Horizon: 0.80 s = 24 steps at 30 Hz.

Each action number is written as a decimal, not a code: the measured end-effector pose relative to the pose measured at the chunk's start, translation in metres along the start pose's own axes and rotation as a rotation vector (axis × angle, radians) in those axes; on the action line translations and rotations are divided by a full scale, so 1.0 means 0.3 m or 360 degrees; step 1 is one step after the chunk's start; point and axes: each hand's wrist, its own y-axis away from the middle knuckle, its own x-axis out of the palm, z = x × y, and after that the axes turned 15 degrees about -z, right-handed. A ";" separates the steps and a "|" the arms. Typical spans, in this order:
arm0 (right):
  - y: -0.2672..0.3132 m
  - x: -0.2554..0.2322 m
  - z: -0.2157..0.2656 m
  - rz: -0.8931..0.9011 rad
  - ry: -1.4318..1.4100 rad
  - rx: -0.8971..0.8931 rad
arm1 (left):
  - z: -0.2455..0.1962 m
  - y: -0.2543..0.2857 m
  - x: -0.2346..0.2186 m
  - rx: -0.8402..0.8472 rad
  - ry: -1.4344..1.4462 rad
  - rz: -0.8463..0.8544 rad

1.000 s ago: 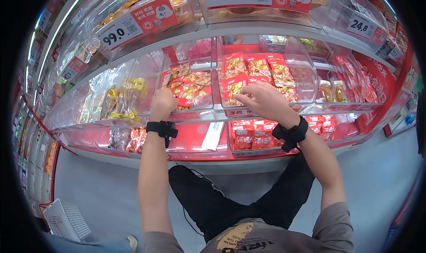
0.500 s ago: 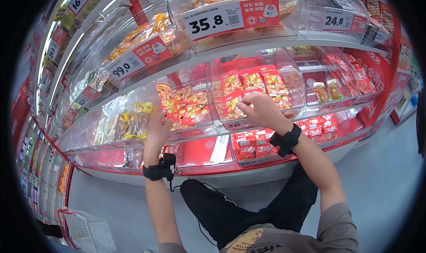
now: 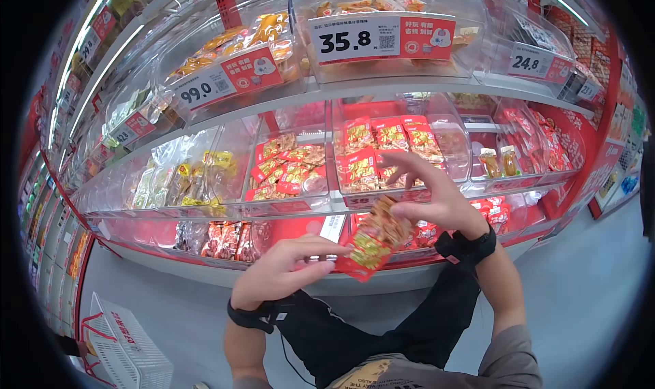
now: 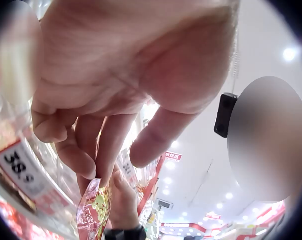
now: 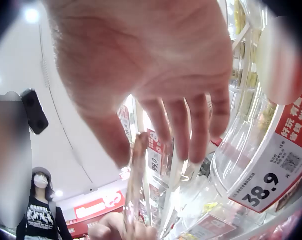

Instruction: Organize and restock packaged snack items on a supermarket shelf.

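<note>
Below a large far shelf, I see the left hand and right hand, fingers parted; between them, the red snack packet meets left fingertips and right thumb, and I'd support both ends lightly, uncrumpled. The right wrist view alone shows it edge-on, plus the whole "38.9" price label.
</note>
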 end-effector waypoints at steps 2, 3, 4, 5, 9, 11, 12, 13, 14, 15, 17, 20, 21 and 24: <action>0.025 -0.027 0.005 0.0519 -0.0017 0.0131 | 0.060 -0.039 0.067 0.0011 0.0136 0.0213; 0.041 -0.040 -0.016 0.0776 -0.0004 0.0143 | 0.113 -0.056 0.108 0.0105 0.0182 0.0289; 0.056 -0.046 -0.031 0.1031 0.0009 0.0158 | 0.146 -0.065 0.133 0.0201 0.0229 0.0367; 0.073 -0.044 -0.037 0.1076 0.0067 0.0240 | 0.139 -0.071 0.139 0.0139 0.0174 0.0442; 0.096 -0.091 -0.059 0.0932 0.0108 0.0430 | 0.092 -0.089 0.109 0.0139 0.0205 0.0339; 0.066 -0.141 -0.075 0.0633 -0.0013 0.0483 | 0.074 -0.111 0.037 0.0229 0.0392 -0.0068; 0.047 -0.157 -0.092 0.0363 -0.0113 0.0594 | 0.096 -0.140 -0.004 0.0233 0.0231 -0.0421; 0.022 -0.170 -0.120 0.0091 -0.0215 0.0697 | 0.129 -0.178 -0.047 0.0234 0.0066 -0.0775; -0.009 -0.177 -0.150 -0.0183 -0.0318 0.0791 | 0.150 -0.218 -0.093 0.0177 -0.0244 -0.0985; -0.051 -0.181 -0.178 -0.0304 -0.0479 0.0877 | 0.178 -0.262 -0.144 0.0114 -0.0556 -0.1192; -0.146 -0.186 -0.239 -0.0547 -0.0808 0.1049 | 0.340 -0.373 -0.265 -0.0030 -0.0831 -0.1115; -0.270 -0.171 -0.327 -0.0620 -0.0607 0.1064 | 0.548 -0.473 -0.282 -0.0454 -0.1455 -0.0927; -0.313 -0.157 -0.335 -0.0710 -0.0412 0.1147 | 0.534 -0.477 -0.269 -0.0517 -0.1456 -0.0917; -0.407 -0.112 -0.395 -0.0823 -0.0242 0.1185 | 0.478 -0.458 -0.252 -0.0661 -0.1348 -0.0846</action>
